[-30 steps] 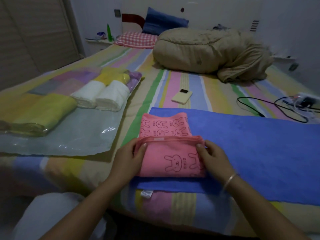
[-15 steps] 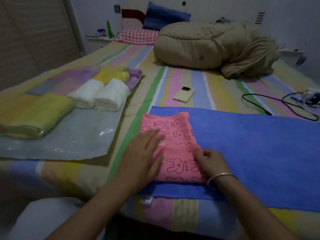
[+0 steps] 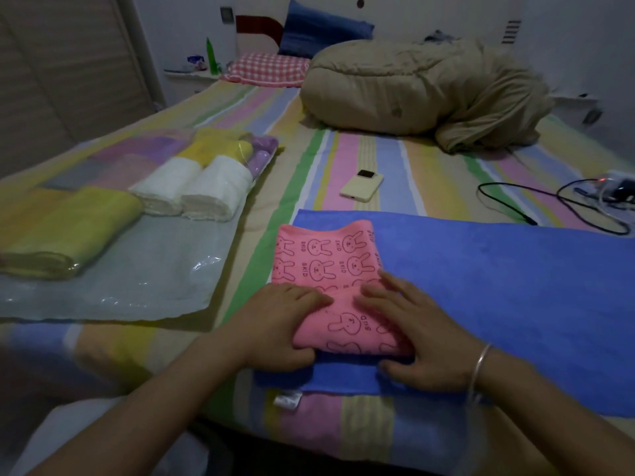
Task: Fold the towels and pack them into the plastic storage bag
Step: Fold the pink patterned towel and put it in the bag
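A pink bunny-print towel (image 3: 323, 262) lies part-folded on the left end of the blue towel (image 3: 498, 286). Left of it, the plastic storage bag (image 3: 137, 280) lies flat, holding rolled white towels (image 3: 192, 190) and a yellow towel (image 3: 68, 231).

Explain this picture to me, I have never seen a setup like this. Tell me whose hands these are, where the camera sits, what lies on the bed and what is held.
There is no machine here. A person wears one wide-angle camera on the head, looking forward and down, so the left hand and right hand are that person's own. They work on a striped bed sheet. Both hands press, fingers fairly straight, on the folded near part of a pink towel printed with rabbits, which lies on a spread blue towel. Nothing is lifted. To the left lies the plastic storage bag, which seems to hold rolled white towels and a yellow-green towel. Farther off lie a phone and a beige duvet.
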Demonstrator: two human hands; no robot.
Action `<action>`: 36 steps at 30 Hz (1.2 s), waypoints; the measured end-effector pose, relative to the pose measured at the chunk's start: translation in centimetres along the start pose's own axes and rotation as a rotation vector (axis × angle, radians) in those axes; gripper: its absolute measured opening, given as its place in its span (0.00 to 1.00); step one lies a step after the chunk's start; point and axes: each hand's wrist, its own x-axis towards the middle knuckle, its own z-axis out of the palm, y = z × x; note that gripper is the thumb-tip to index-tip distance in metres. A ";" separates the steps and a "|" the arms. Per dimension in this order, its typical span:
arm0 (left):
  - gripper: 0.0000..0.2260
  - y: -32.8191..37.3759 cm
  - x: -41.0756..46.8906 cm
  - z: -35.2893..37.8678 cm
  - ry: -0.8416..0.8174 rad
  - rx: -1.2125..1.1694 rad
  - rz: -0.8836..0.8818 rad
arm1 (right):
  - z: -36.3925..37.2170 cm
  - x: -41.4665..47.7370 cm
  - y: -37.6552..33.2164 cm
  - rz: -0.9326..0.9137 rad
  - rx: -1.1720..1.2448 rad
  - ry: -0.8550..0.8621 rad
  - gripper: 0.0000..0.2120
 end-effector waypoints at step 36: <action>0.46 -8.0 14.9 -5.0 -0.304 -0.229 -0.108 | -0.1 13.7 3.8 0.969 1.041 0.501 0.16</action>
